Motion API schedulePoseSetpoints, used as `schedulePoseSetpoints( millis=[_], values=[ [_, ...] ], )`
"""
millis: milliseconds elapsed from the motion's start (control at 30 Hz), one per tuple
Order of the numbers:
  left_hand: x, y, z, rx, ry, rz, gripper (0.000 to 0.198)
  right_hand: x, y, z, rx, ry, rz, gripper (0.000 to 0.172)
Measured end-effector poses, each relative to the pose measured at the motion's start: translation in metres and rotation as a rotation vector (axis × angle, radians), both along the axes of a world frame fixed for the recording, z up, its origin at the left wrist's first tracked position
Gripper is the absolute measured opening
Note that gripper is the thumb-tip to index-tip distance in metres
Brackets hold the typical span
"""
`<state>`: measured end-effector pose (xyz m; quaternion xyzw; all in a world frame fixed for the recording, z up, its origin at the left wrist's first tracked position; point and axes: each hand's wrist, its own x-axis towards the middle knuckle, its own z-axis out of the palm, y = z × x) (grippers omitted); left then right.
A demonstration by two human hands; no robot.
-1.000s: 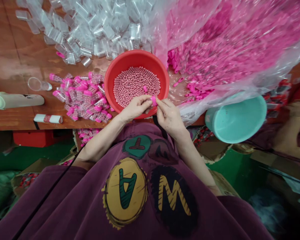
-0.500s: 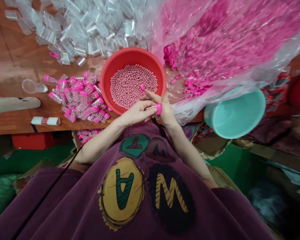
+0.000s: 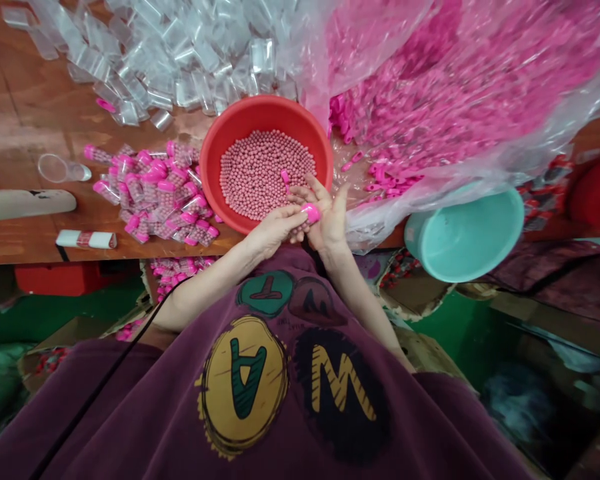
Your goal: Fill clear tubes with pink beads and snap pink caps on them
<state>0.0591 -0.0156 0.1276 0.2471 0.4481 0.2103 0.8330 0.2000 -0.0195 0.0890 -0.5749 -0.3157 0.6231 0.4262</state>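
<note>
Between the thumb and fingers of my left hand (image 3: 273, 230) is a small clear container with a pink cap (image 3: 311, 213); pink beads seem to show below the cap. My right hand (image 3: 330, 217) is open beside it, palm up with fingers spread, and the cap lies close to that palm. Both hands are over the near rim of a red bowl (image 3: 210, 157) holding many pink beads (image 3: 265, 170). A small pink piece (image 3: 285, 179) shows at the right fingertips, over the beads; whether it rests on them I cannot tell.
Left of the bowl lies a heap of capped, bead-filled containers (image 3: 155, 190). Clear empty containers (image 3: 180, 53) are piled behind. A plastic bag of pink parts (image 3: 455, 100) spreads at right, touching a turquoise tub (image 3: 470, 233). A clear scoop-like cup (image 3: 55, 168) lies far left.
My right hand has opened away from the pink cap, its fingers now spread. My left hand still has the container, turned so the cap faces up more.
</note>
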Motion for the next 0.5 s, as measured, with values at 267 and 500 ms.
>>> schedulePoseSetpoints(
  millis=[267,500],
  values=[
    [-0.086,-0.006,-0.034,0.379,0.488,0.384,0.023,0.018,-0.006,-0.065,-0.047,-0.354,-0.022,0.065],
    [-0.180,0.010,-0.047,0.773,1.264,0.529,0.039,-0.022,0.058,-0.097,-0.009,-1.036,0.386,0.038]
  ],
)
